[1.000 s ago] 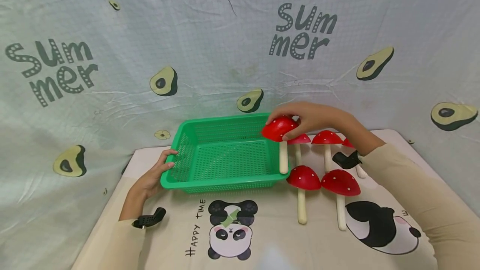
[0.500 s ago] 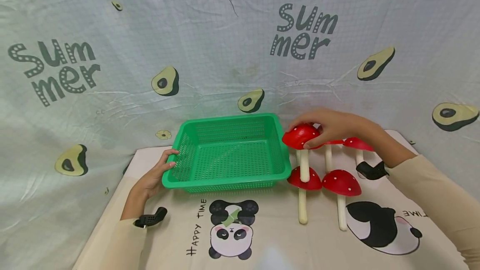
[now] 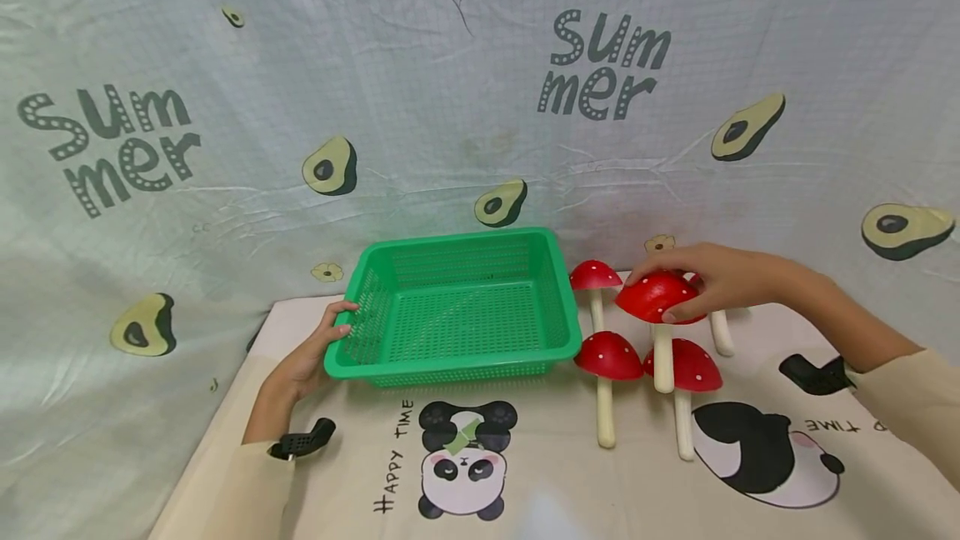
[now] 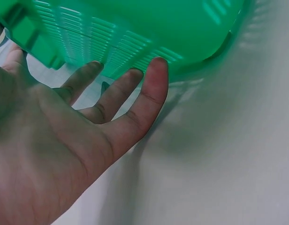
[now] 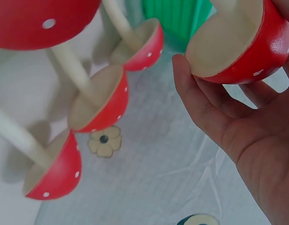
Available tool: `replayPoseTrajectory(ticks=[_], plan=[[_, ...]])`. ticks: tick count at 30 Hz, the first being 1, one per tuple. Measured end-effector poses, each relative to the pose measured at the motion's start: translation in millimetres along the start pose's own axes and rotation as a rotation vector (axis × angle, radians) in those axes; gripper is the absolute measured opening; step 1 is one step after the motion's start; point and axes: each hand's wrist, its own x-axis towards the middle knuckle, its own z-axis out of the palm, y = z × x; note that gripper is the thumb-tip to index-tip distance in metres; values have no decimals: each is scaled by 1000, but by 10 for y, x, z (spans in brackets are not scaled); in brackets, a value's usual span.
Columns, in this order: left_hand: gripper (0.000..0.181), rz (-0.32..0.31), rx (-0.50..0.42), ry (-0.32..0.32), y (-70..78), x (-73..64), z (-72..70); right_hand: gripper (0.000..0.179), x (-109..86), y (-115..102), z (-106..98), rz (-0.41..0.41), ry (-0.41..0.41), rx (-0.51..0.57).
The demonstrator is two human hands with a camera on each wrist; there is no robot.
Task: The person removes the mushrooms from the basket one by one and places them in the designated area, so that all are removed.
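My right hand [image 3: 723,273] grips a toy mushroom [image 3: 651,297] by its glossy red, white-dotted cap. Its pale stem points down and overlaps the front right mushroom [image 3: 699,367] in the head view. In the right wrist view, the fingers curl round the rim of the held cap [image 5: 245,56]. At the left end of a green plastic basket [image 3: 450,367], my left hand [image 3: 303,363] holds the rim. The left wrist view shows several fingers [image 4: 151,84] spread along the slotted outer wall [image 4: 93,40] of that basket.
Right of the basket stand a back left mushroom [image 3: 595,275] and a front left mushroom [image 3: 608,355]. Another stem [image 3: 722,333] shows behind my right hand. A printed cloth [image 3: 337,482] covers the table, and a patterned curtain [image 3: 420,123] hangs behind it.
The held mushroom has moved in my right hand from over the basket's right edge to the right and slightly nearer, above the other mushrooms. My left hand and the basket have stayed put.
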Motion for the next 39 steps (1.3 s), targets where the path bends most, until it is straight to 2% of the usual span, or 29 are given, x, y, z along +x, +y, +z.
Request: replayPoseTrajectory(ticks=[9, 17, 27, 39], plan=[[23, 1, -39, -19, 19, -15, 12, 56, -142, 73, -5, 9, 17, 46], [22, -1, -64, -26, 28, -28, 43, 52, -271, 84, -45, 73, 17, 61], [22, 21, -75, -33, 30, -20, 46, 55, -410, 154, -66, 89, 38, 33], [23, 15, -62, -21, 38, -28, 57, 59, -540, 237, -56, 100, 62, -9]])
